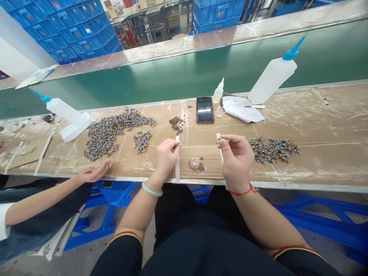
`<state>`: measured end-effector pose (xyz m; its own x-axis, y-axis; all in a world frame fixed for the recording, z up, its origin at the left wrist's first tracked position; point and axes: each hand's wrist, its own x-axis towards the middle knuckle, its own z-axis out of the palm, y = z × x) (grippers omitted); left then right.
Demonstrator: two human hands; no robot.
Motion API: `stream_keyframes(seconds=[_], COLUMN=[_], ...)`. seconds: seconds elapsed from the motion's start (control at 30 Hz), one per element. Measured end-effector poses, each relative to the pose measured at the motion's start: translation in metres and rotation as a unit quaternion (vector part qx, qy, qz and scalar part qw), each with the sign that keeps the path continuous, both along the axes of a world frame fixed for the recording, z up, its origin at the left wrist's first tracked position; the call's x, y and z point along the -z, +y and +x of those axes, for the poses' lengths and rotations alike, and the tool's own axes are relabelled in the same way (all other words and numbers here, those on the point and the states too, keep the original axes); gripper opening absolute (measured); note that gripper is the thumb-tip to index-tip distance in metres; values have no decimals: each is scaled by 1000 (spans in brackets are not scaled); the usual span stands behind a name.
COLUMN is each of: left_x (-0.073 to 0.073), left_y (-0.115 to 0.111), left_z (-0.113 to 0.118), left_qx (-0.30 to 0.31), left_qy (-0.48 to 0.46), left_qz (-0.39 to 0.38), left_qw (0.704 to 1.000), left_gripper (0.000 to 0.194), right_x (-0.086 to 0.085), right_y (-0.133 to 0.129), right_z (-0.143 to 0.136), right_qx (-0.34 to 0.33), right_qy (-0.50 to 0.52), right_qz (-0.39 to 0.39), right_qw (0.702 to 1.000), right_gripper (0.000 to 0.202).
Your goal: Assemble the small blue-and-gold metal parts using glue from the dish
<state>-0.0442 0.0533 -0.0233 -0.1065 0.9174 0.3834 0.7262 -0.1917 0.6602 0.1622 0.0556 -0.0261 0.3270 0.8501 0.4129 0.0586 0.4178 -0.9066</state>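
My left hand [168, 156], with a green bangle on the wrist, is closed in a pinch beside a white strip [177, 161] on the cardboard; what its fingertips hold is too small to name. My right hand [237, 161] is closed on a small white piece [218, 136], with a tiny dark part by the fingertips. Between the hands lies a small round clear dish [194, 163]. Small brown discs [176, 124] are heaped beyond my left hand. Right of my right hand are small blue-and-gold parts [273, 150].
Larger piles of blue-and-gold parts [110, 130] lie to the left, near another person's hand [94, 171]. A phone [205, 110], a small bottle [218, 92], a large glue bottle [271, 80] and white paper [241, 109] stand or lie farther back. Blue crates [71, 28] rise behind.
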Motion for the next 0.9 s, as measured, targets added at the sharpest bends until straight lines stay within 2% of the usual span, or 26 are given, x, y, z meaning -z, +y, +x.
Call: stream_keyframes(seconds=[0.07, 0.17, 0.3, 0.43, 0.5, 0.6, 0.67, 0.8, 0.9], left_x=[4, 10, 17, 17, 15, 12, 11, 8, 6], left_y=[22, 54, 94, 126, 136, 146, 150, 157, 161], left_z=[-23, -43, -53, -60, -64, -69, -70, -70, -71], left_qx=[-15, -20, -19, -11, -5, 19, 48, 101, 123], left_qy=[26, 54, 95, 141, 170, 221, 258, 318, 342], left_qz=[-16, -36, -64, -77, -79, -85, -94, -115, -123], left_qw=[999, 998, 993, 987, 982, 971, 960, 936, 923], left_gripper=[18, 18, 15, 11, 13, 36, 44, 24, 20], right_x=[10, 25, 37, 38, 38, 41, 45, 50, 50], right_y=[4, 1, -9, -17, -18, -20, -21, -23, -25], right_z=[9, 22, 35, 42, 44, 45, 45, 46, 46], right_qx=[2, 8, 12, 27, 29, 29, 23, 15, 16], right_qy=[-20, -41, -63, -56, -54, -55, -54, -59, -59], right_qz=[-23, -53, -69, -67, -70, -78, -86, -92, -91], right_qw=[1000, 998, 996, 996, 996, 995, 995, 994, 994], right_gripper=[28, 29, 24, 19, 17, 16, 15, 12, 10])
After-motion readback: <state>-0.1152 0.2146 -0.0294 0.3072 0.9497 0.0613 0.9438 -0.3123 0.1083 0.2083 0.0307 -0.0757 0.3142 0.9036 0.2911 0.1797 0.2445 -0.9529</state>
